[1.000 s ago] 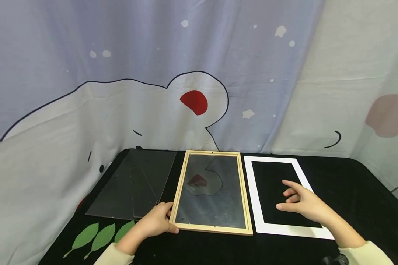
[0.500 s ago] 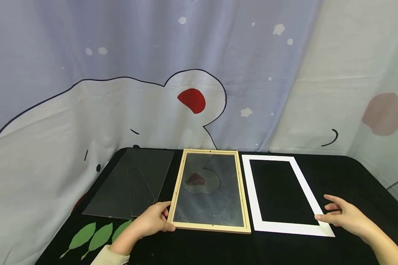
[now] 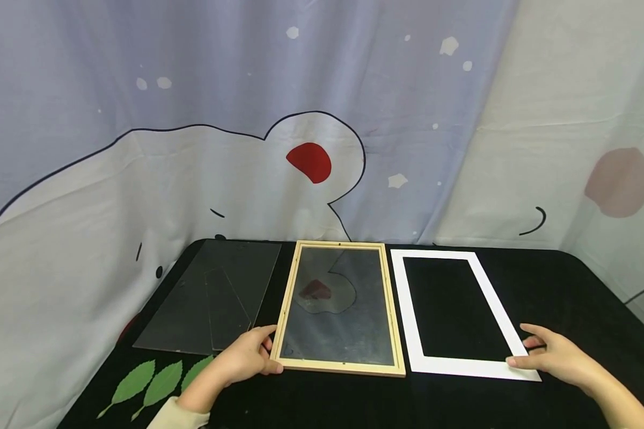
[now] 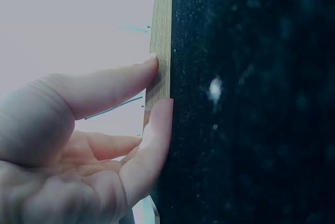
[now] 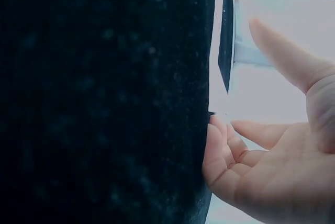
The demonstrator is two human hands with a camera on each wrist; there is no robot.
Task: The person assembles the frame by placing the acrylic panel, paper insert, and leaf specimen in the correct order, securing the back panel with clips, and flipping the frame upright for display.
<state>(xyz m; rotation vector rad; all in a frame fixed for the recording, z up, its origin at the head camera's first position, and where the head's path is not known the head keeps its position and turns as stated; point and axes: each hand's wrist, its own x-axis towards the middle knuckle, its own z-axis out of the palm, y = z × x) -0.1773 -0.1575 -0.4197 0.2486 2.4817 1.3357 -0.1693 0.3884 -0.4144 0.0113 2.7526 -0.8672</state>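
Observation:
A light wooden picture frame (image 3: 399, 339) with a clear, reflective pane lies flat in the middle of the black table. My left hand (image 3: 245, 357) holds its near left corner, thumb at the front edge and fingers along the left side; the left wrist view shows thumb and a finger against the wooden edge (image 4: 162, 30). To the right lies a white mat border (image 3: 461, 367) with a rectangular opening. Around its near right corner hovers my right hand (image 3: 560, 360), thumb over the corner and fingers beside it. In the right wrist view the thumb stands apart from the mat (image 5: 216, 85).
A dark, shiny sheet (image 3: 193, 310) lies at the left of the table. Several green leaves (image 3: 134, 381) sit in front of it, one partly behind my left forearm. A patterned curtain (image 3: 220, 179) hangs behind the black-covered table (image 3: 558, 286).
My right hand has moved right and toward me, from above the mat's opening to its near right corner. The left hand stays at the wooden frame's corner. The head view shifted slightly.

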